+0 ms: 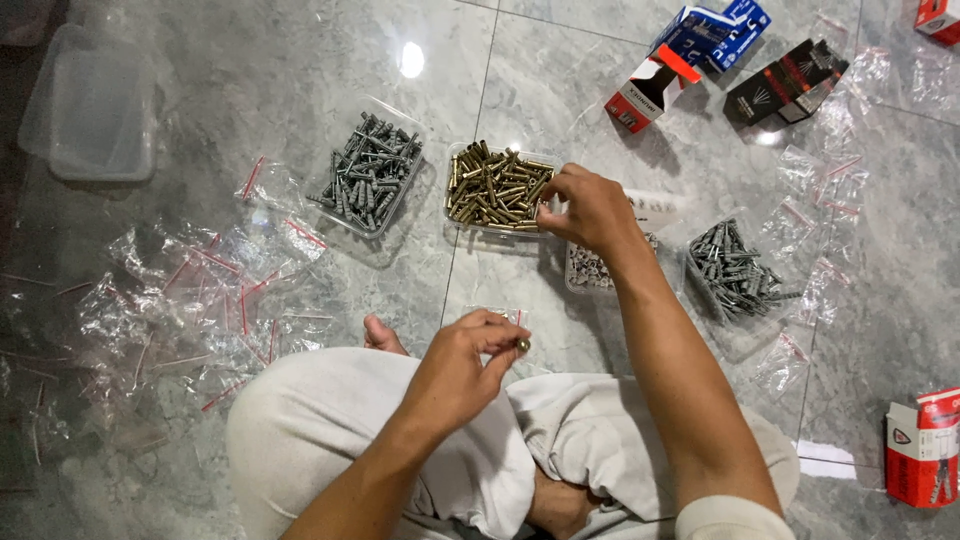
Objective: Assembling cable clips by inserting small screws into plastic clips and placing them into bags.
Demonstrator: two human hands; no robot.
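Note:
My left hand [462,365] hovers over my knees and pinches a small brass-coloured screw [522,344] at its fingertips, beside a little clear zip bag [500,314] on the floor. My right hand [590,207] reaches forward with its fingers closed at the right edge of a clear tray of brass-coloured screws [495,188]. Whether it holds a screw is hidden by the fingers.
A clear tray of grey wall plugs [368,172] sits left of the brass tray. Another tray of small pale parts [592,270] and a heap of grey plugs [735,270] lie at right. Several zip bags [200,300] are scattered left; cardboard boxes [690,60] lie at the back, a red box [922,450] at right.

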